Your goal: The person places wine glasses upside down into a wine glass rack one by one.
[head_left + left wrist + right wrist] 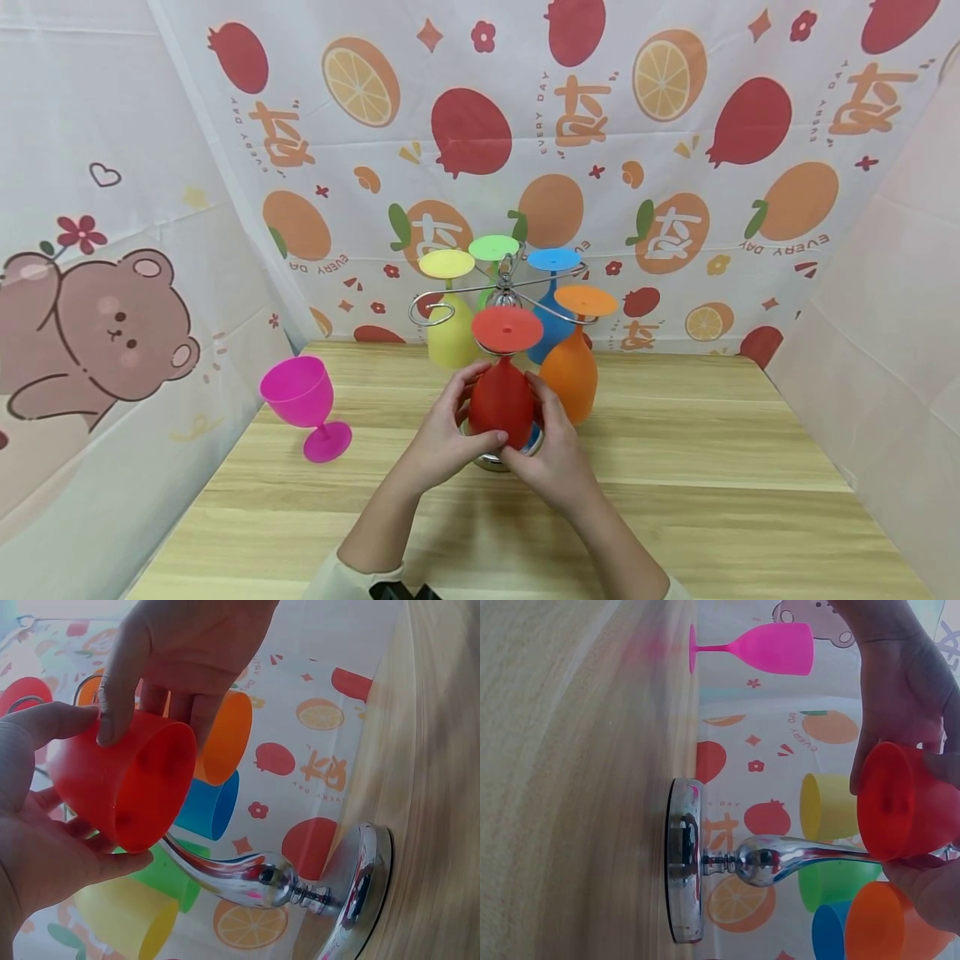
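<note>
A red plastic goblet (501, 400) is upside down, its foot at the top and its bowl held between my two hands. The fingers of my left hand (438, 437) curve round its left side, and my right hand (557, 458) grips the right side. Both thumbs meet near the front of the bowl. Behind it stands a chrome goblet rack (504, 298) with curled wire arms; its round base (684, 862) rests on the table. In the right wrist view, the goblet's open mouth is well above that base. The foot overlaps the rack's front arm in the head view.
Yellow (450, 329), green (493, 247), blue (551, 325) and orange (570, 379) goblets hang upside down from the rack. A magenta goblet (303, 396) stands upright at the left of the wooden table (675, 467). Printed cloth (480, 67) encloses the back and sides.
</note>
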A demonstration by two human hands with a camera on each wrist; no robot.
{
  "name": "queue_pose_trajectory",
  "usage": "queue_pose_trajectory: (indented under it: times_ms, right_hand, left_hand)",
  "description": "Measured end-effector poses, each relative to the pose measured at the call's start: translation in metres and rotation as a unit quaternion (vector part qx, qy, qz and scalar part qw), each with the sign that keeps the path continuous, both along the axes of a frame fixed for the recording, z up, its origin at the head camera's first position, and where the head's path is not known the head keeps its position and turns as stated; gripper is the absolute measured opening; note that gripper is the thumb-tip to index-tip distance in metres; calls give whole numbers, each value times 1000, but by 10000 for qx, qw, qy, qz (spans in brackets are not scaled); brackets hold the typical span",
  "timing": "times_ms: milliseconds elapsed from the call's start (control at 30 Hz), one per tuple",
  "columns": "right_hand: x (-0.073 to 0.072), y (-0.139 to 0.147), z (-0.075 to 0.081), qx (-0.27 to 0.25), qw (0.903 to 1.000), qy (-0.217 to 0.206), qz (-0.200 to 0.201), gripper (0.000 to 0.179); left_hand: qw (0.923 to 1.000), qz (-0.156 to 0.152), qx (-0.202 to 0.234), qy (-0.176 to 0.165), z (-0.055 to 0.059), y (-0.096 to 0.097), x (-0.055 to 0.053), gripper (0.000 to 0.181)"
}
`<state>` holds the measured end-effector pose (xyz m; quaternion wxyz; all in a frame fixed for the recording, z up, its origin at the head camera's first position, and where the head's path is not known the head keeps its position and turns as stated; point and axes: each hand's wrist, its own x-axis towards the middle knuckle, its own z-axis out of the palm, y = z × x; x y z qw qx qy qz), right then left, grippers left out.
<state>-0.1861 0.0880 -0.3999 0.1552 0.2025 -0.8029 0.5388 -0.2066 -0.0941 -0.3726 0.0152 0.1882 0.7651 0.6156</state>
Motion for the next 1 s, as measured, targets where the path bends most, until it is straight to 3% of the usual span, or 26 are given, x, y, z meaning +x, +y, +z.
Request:
queue_pose_trajectory:
  times_ms: [367,1000]
  right_hand:
    - [1,0,2,110,9998,-153,-39,97]
    - [0,2,0,342,9982,464,-166,88]
  left_hand:
    - [9999,-132,32,-17,0,-2,-1,90]
    - [9997,-110,14,-235,-1,-4,-3,85]
